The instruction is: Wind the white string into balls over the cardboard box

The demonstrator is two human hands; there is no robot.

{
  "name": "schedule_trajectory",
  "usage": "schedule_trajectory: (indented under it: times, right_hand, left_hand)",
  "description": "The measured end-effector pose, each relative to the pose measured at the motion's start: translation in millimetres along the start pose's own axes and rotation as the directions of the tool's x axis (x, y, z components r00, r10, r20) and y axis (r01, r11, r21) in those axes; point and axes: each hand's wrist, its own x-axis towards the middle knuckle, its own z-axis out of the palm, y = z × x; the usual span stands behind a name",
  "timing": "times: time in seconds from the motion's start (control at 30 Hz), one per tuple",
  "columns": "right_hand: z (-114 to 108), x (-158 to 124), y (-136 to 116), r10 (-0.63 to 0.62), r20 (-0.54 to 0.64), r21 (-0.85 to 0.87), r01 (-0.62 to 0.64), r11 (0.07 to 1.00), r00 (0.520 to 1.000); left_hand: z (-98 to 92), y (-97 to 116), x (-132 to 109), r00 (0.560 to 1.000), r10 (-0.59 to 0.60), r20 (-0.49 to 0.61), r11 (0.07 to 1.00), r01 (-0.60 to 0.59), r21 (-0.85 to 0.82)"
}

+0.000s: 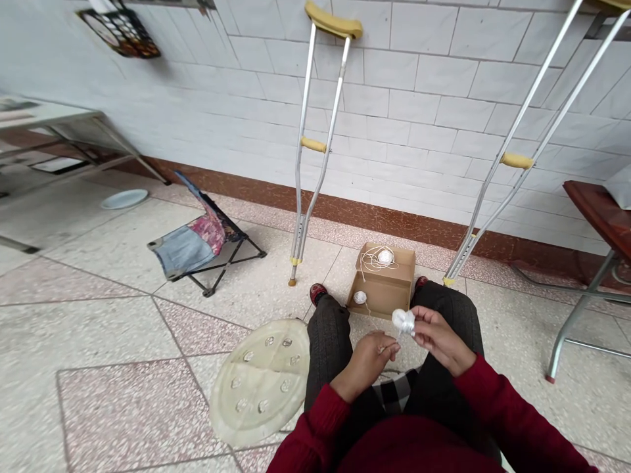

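My right hand (438,334) is closed around a small white bundle (404,320) that looks like wound cord. Just left of it and slightly lower, my left hand (372,360) has its fingertips pressed together. A short white strand runs from the bundle down to these fingertips. In front of my knees an open cardboard box (384,302) rests on the floor. One white ball of cord (386,257) with loose loops lies on its raised lid, and a smaller white coil (359,297) sits inside at the left, trailing a strand.
A round pale board (261,420) carrying several small whitish pieces lies left of my legs. Beyond it stands a low folding chair (182,246). Two crutches (313,144) (516,160) lean on the tiled wall. A brown-topped table or stool (599,210) stands at right, a metal-legged table (73,118) at left.
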Motion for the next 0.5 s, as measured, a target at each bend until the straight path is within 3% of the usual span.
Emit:
schedule_trajectory:
  times: [0.1, 0.17, 0.27, 0.37, 0.43, 0.5]
  right_hand:
    - [-4.6, 27.8, 2.6, -0.114, -0.164, -0.116, 0.095, 0.989, 0.98]
    - [-5.3, 35.6, 20.0, -0.164, -0.192, -0.23, 0.119, 0.966, 0.968]
    - [-1.1, 22.1, 47.7, -0.072, 0.013, -0.285, 0.073, 0.956, 0.997]
    - [5.3, -5.1, 51.8, 0.069, 0.232, -0.216, -0.018, 0.976, 0.97]
    - [7.3, -17.0, 39.1, 0.092, 0.252, -0.147, -0.056, 0.988, 0.963]
    - [6.4, -18.7, 20.9, 0.07, 0.189, -0.068, -0.058, 0.996, 0.979]
  left_hand:
    - [8.2, 6.0, -6.6, 0.997, 0.035, 0.068, 0.999, -0.037, 0.037]
    - [-0.1, 9.0, -8.3, 0.997, 0.068, 0.027, 0.993, -0.071, 0.093]
    - [-24.3, 9.2, -4.0, 0.991, 0.101, -0.091, 0.985, -0.086, 0.151]
    - [-37.4, 5.8, 2.9, 0.994, 0.072, -0.082, 0.997, -0.069, 0.034]
    - [-32.1, 3.4, 5.0, 0.999, 0.003, -0.049, 0.994, -0.009, -0.112]
    - [-19.1, 2.0, 3.5, 0.998, -0.061, -0.018, 0.974, 0.056, -0.218]
